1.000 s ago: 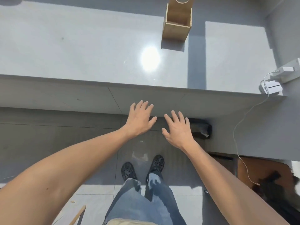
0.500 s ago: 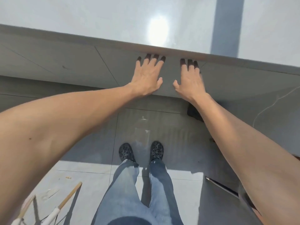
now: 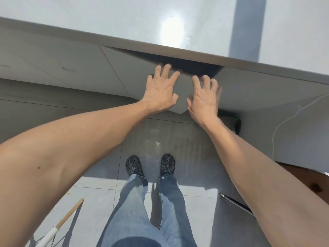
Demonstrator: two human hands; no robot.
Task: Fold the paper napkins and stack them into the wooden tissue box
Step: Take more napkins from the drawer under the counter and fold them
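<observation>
Napkins and box are out of view; both hands, left [image 3: 161, 93] and right [image 3: 204, 97], press spread fingers on a door [image 3: 181, 90] under the counter's near edge [image 3: 124, 39], gripping nothing; it could pinch fingertips

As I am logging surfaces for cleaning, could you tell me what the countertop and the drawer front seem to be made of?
Countertop: probably polished stone or a solid-surface slab; it mirrors a bright glare.
Drawer front: likely matte grey laminate or painted board; flat, no glare, handleless.

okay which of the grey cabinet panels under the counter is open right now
The middle panel, under both hands, is open: a dark gap shows above it, while its neighbours sit flush.
</observation>
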